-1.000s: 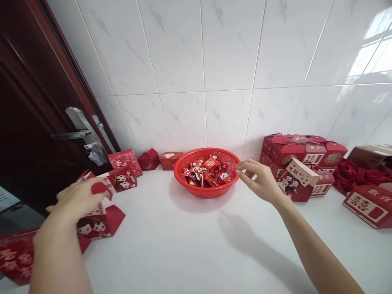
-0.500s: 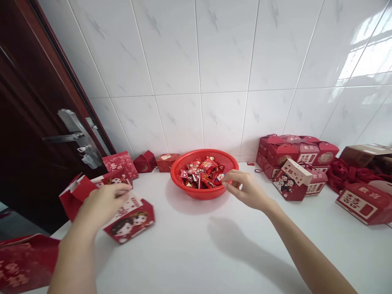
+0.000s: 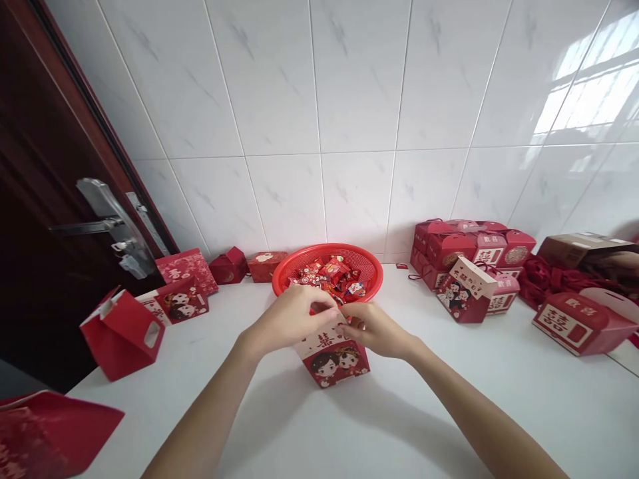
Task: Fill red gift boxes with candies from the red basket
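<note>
A red and cream paper candy box (image 3: 338, 364), printed with two cartoon figures, stands in front of me on the white tabletop. My left hand (image 3: 299, 311) is closed on its top edge from the left. My right hand (image 3: 375, 328) pinches the top right side of the same box, and the fingertips of both hands nearly meet there. Just behind the box sits a red plastic basket (image 3: 369, 256) with several red-wrapped candies (image 3: 333, 268) in it. The hands hide the basket's front rim and the upper part of the box.
Several red boxes (image 3: 122, 336) stand at the left, beside a dark door (image 3: 40, 166). Stacked red boxes (image 3: 464, 249) are at the back right, with a cartoon-printed box (image 3: 464, 293) before them. Further right lie another red box (image 3: 579, 322) and a cardboard carton (image 3: 569, 247).
My left hand has brought the candy box from the left to the middle, before the basket. My right hand has left the basket's right rim and come to the box's top.
</note>
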The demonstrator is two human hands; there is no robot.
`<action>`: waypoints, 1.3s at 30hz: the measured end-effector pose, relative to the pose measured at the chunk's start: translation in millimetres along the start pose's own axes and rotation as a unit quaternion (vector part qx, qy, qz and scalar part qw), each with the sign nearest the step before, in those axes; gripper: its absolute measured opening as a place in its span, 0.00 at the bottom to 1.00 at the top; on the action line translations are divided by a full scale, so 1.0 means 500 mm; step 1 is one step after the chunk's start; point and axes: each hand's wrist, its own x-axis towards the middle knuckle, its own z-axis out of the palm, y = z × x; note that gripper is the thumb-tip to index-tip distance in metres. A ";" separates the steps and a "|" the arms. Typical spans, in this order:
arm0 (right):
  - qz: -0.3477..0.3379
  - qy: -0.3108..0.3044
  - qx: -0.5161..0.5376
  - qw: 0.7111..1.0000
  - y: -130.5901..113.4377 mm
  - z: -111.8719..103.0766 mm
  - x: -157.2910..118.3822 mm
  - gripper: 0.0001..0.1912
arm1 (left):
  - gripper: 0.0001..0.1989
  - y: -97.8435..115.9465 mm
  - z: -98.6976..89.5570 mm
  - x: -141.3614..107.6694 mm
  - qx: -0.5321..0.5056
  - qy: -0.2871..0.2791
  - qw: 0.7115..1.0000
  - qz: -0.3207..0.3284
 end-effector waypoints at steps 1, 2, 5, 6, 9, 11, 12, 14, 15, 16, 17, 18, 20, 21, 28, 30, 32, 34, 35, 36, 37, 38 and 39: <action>0.007 -0.002 0.018 1.000 0.006 -0.002 0.000 0.08 | 0.12 -0.011 -0.006 0.001 -0.023 -0.007 1.000 -0.010; 0.013 -0.004 0.037 0.999 0.012 -0.004 0.000 0.08 | 0.13 -0.024 -0.013 0.001 -0.041 -0.017 0.999 -0.021; 0.024 -0.006 0.084 0.996 0.028 -0.007 0.003 0.10 | 0.18 -0.060 -0.020 0.002 -0.093 -0.046 0.994 -0.028; 0.025 -0.011 0.093 0.995 0.032 -0.007 0.003 0.11 | 0.19 -0.070 -0.017 0.003 -0.113 -0.051 0.992 -0.025; 0.012 -0.067 0.096 0.993 0.034 -0.012 0.003 0.10 | 0.19 -0.090 0.002 0.006 -0.167 -0.072 0.983 -0.025; -0.002 -0.118 0.078 0.990 0.031 -0.018 -0.001 0.10 | 0.20 -0.099 0.019 0.009 -0.191 -0.101 0.976 -0.036; -0.006 -0.136 0.071 0.988 0.029 -0.022 -0.003 0.11 | 0.21 -0.103 0.026 0.009 -0.201 -0.117 0.972 -0.041; -0.006 -0.148 0.068 0.987 0.029 -0.028 -0.006 0.15 | 0.23 -0.107 0.037 0.011 -0.220 -0.140 0.964 -0.048; -0.005 -0.143 0.072 0.987 0.030 -0.030 -0.007 0.18 | 0.23 -0.109 0.041 0.012 -0.229 -0.144 0.962 -0.048; -0.001 -0.136 0.080 0.988 0.032 -0.031 -0.008 0.21 | 0.23 -0.109 0.043 0.014 -0.236 -0.144 0.960 -0.044; 0.005 -0.128 0.093 0.987 0.033 -0.031 -0.007 0.24 | 0.22 -0.109 0.045 0.016 -0.242 -0.140 0.959 -0.038; 0.013 -0.119 0.111 0.987 0.035 -0.030 -0.007 0.26 | 0.22 -0.108 0.045 0.018 -0.246 -0.135 0.959 -0.030; 0.030 -0.100 0.150 0.983 0.036 -0.025 -0.004 0.29 | 0.21 -0.106 0.044 0.024 -0.246 -0.126 0.961 -0.013; 0.035 -0.086 0.162 0.982 0.035 -0.022 -0.003 0.29 | 0.21 -0.105 0.041 0.027 -0.244 -0.121 0.962 -0.004; 0.016 -0.017 0.122 0.992 0.023 -0.015 -0.002 0.29 | 0.19 -0.109 0.006 0.057 -0.213 -0.116 0.969 0.040; 0.016 -0.010 0.104 0.994 0.023 -0.015 -0.002 0.29 | 0.20 -0.118 -0.005 0.067 -0.203 -0.102 0.973 0.039; 0.019 -0.014 0.096 0.995 0.024 -0.015 -0.002 0.29 | 0.21 -0.134 -0.015 0.079 -0.176 -0.082 0.980 0.031; 0.019 -0.031 0.096 0.995 0.025 -0.015 -0.001 0.29 | 0.20 -0.156 -0.023 0.093 -0.109 -0.066 0.992 0.002; 0.020 -0.038 0.098 0.994 0.025 -0.016 -0.001 0.28 | 0.20 -0.169 -0.026 0.100 -0.066 -0.061 0.996 -0.020; 0.023 -0.041 0.100 0.994 0.025 -0.017 -0.001 0.28 | 0.18 -0.183 -0.028 0.107 -0.025 -0.059 0.997 -0.041; 0.026 -0.038 0.101 0.994 0.025 -0.019 -0.001 0.29 | 0.17 -0.197 -0.030 0.115 0.012 -0.061 0.996 -0.060; 0.029 -0.029 0.100 0.994 0.025 -0.022 -0.002 0.29 | 0.15 -0.211 -0.030 0.122 0.041 -0.067 0.994 -0.074; 0.031 -0.016 0.099 0.995 0.026 -0.026 -0.003 0.30 | 0.13 -0.223 -0.030 0.131 0.060 -0.078 0.992 -0.084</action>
